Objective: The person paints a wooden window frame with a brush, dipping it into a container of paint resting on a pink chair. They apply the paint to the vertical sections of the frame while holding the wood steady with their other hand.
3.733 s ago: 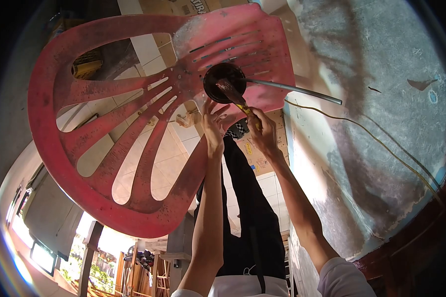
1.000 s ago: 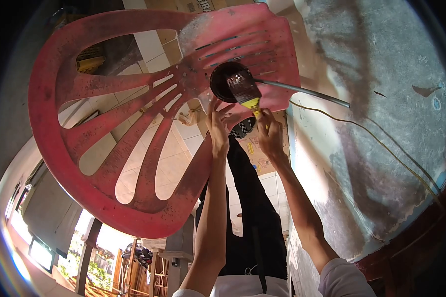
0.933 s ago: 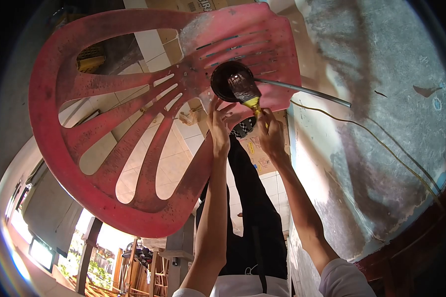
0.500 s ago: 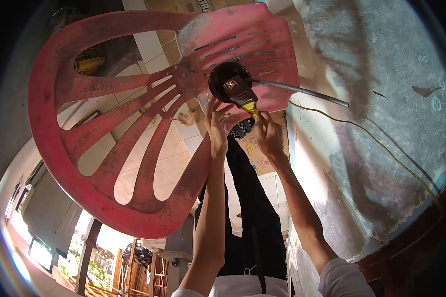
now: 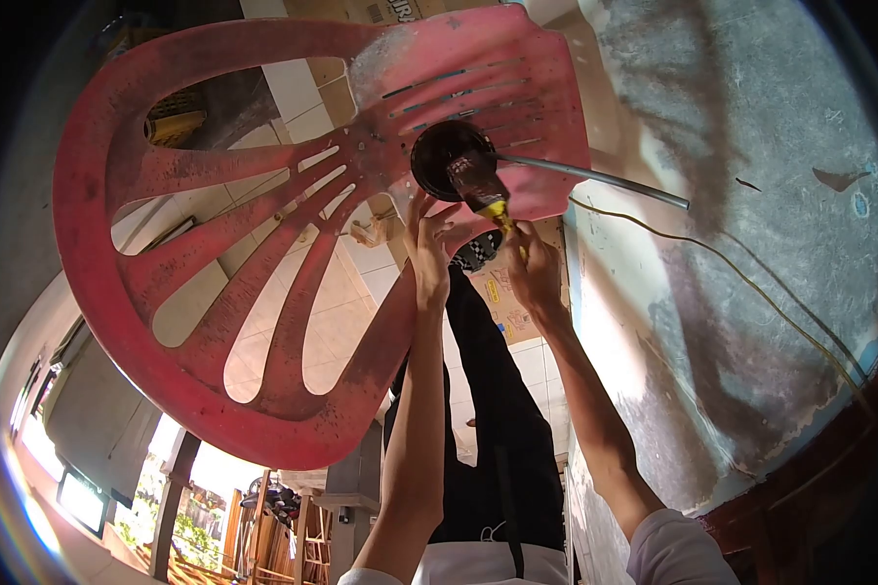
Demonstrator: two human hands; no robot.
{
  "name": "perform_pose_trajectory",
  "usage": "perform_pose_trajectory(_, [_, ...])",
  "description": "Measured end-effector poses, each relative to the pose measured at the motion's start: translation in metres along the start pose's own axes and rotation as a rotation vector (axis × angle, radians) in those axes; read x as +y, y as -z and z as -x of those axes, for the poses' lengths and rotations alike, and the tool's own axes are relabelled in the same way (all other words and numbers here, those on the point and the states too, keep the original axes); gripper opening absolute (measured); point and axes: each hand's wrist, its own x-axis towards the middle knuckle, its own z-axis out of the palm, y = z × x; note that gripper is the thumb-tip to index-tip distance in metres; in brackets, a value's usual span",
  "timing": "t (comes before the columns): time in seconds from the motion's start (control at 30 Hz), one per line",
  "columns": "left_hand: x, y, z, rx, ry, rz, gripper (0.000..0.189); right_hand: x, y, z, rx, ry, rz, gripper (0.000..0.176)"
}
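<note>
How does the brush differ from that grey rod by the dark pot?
The right hand grips the brush; no hand is on the grey rod's visible length. The brush has a yellow handle and a broad dark head, while the grey rod is thin and plain. Both have one end at the dark pot.

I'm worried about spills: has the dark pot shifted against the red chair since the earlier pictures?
No, neither way: the dark pot appears in the same spot against the red chair.
</note>
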Motion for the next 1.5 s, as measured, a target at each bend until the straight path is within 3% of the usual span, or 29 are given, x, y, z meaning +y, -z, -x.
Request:
perform_pose_trajectory(0.33, [-0.004,-0.002,-0.001,0.023,-0.006,0.03,0.058,0.0,0.003,-0.002,0.053,0.098,0.065,0.018])
perform_pose_trajectory(0.83, [0.0,0.0,-0.001,-0.014,-0.016,-0.025,0.057,-0.006,0.005,0.003,0.053,0.034,0.03,0.02])
perform_pose_trajectory(1.03, [0.004,-0.001,0.002,-0.023,0.016,0.032,0.065,-0.006,0.005,0.001,0.045,0.046,0.053,0.019])
perform_pose_trajectory(1.17, [-0.005,0.006,-0.003,-0.028,-0.047,-0.066,0.056,-0.005,0.006,0.001,0.047,-0.008,0.046,0.018])
perform_pose_trajectory(1.27, [-0.008,0.004,-0.004,-0.03,-0.041,-0.056,0.056,-0.002,0.007,0.0,0.13,0.179,0.116,0.017])
perform_pose_trajectory(1.37, [-0.007,0.007,-0.004,-0.028,-0.054,-0.057,0.056,-0.005,0.008,0.005,0.14,0.145,0.009,0.018])
perform_pose_trajectory(1.5, [-0.002,-0.002,0.002,-0.002,-0.021,-0.024,0.056,-0.001,0.006,0.002,0.136,0.193,0.145,0.02])
